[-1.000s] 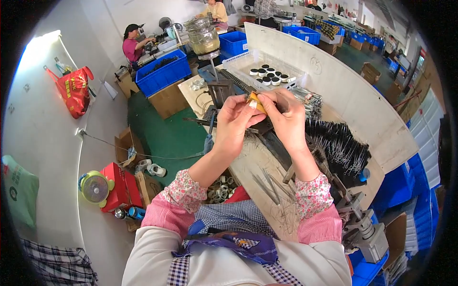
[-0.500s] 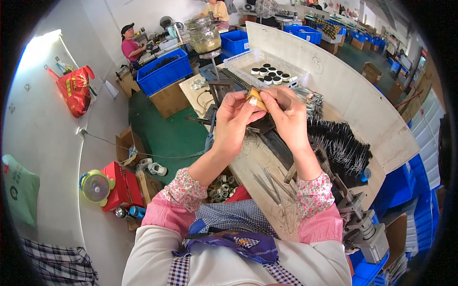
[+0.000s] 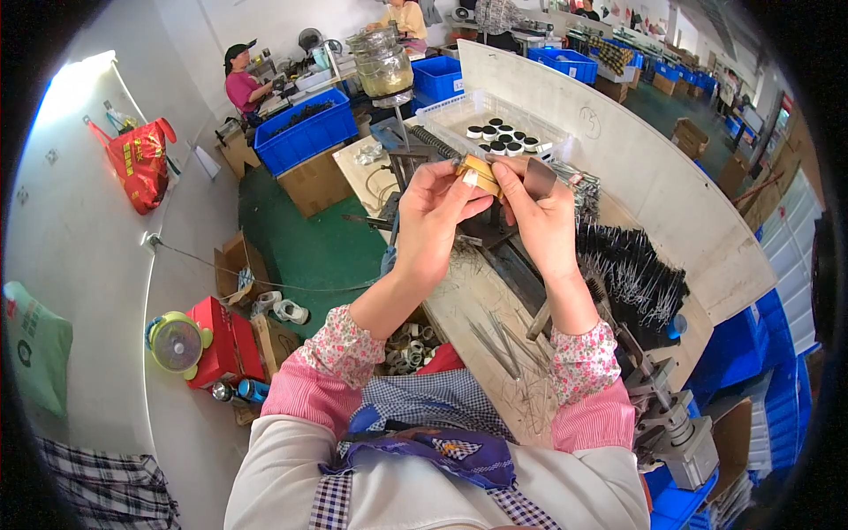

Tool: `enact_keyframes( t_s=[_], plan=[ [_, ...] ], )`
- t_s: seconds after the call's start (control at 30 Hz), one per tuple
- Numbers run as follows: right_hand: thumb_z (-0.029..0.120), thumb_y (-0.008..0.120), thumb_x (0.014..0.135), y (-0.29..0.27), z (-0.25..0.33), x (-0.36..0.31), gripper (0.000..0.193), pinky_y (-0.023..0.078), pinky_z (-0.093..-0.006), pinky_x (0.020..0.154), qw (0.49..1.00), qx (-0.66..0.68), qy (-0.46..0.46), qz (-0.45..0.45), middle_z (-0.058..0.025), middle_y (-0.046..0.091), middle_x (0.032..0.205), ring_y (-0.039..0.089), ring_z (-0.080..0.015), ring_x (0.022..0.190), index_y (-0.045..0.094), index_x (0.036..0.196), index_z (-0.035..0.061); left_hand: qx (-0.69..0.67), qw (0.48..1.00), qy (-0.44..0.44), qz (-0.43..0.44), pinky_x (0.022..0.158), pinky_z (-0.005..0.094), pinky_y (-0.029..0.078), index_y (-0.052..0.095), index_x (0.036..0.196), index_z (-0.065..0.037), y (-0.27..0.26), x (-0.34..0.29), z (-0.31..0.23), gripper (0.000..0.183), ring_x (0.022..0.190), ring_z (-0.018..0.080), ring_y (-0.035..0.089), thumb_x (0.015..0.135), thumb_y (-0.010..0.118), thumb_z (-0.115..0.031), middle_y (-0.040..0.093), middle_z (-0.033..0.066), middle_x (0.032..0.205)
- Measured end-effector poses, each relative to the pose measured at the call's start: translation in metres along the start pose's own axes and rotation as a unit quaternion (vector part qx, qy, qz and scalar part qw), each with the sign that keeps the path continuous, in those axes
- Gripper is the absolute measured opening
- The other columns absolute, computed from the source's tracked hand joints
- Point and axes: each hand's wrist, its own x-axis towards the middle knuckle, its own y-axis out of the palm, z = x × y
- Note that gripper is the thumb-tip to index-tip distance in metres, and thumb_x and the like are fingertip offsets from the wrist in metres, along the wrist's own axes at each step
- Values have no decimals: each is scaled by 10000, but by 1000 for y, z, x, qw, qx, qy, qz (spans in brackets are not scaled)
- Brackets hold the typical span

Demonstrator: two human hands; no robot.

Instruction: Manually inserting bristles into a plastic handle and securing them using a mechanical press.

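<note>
My left hand (image 3: pixel 430 221) and my right hand (image 3: pixel 541 221) are raised close together above the workbench. Between their fingertips is a small yellow band (image 3: pixel 480 170) that looks like tape; its exact kind is hard to make out. A glossy brown strip (image 3: pixel 540 179) curves out beside my right fingers and seems joined to it. Something small and white (image 3: pixel 470 177) shows at my left thumb tip. Both hands are closed in a pinch. Just beyond them stands a metal bench fixture with a coil spring (image 3: pixel 431 141).
Black-bristled wire brushes (image 3: pixel 627 274) lie piled right of my right forearm. Loose wires (image 3: pixel 499 340) are scattered on the bench (image 3: pixel 459 300). White tubs with black lids stand in a clear crate (image 3: pixel 552 132). A metal machine (image 3: pixel 680 433) is at lower right. Co-workers sit at the back.
My right hand has shifted slightly right, with its fingers turned. More of the brown strip now shows beside it, and the yellow band has tilted. My left hand is nearly still.
</note>
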Motion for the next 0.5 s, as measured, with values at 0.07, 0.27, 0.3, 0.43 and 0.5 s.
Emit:
enact_keyframes(
  t_s=[0.07, 0.27, 0.3, 0.43, 0.5],
  plan=[
    [92, 620, 880, 4, -9, 4, 156, 466, -288, 672, 999, 4, -38, -14, -113, 648, 830, 595, -183, 716, 668, 956, -36, -2, 1000, -3, 0, 827, 379, 565, 544, 1075, -19, -1, 2, 2, 174, 898, 210, 659, 924, 578, -98, 630, 115, 1026],
    [71, 622, 869, 5, -10, 3, 126, 467, -285, 680, 995, -10, -89, -38, -113, 648, 817, 600, -188, 732, 668, 918, -36, -13, 1000, -9, 9, 842, 385, 561, 545, 1080, -27, -3, 2, 6, 175, 920, 215, 655, 924, 579, -98, 629, 114, 1033],
    [74, 623, 869, 5, -9, 2, 129, 466, -284, 681, 995, -18, -92, -39, -114, 648, 817, 601, -190, 734, 669, 922, -34, -15, 1000, -9, 11, 847, 386, 559, 544, 1082, -26, -3, 1, 6, 176, 926, 216, 654, 924, 578, -99, 628, 114, 1036],
    [66, 634, 858, 1, -3, 0, 127, 476, -291, 706, 994, -49, -97, -34, -118, 648, 830, 612, -201, 751, 672, 931, -30, -23, 1000, -9, 18, 852, 388, 557, 543, 1085, -24, -1, 1, 7, 177, 936, 220, 651, 927, 574, -98, 627, 115, 1042],
    [54, 657, 836, 3, -4, 0, 126, 492, -293, 696, 981, -66, -175, -46, -117, 646, 856, 623, -209, 758, 679, 936, -20, -24, 1000, 2, 11, 852, 386, 556, 542, 1092, -20, -4, 1, 7, 180, 941, 221, 649, 930, 568, -93, 626, 114, 1045]
  ],
)
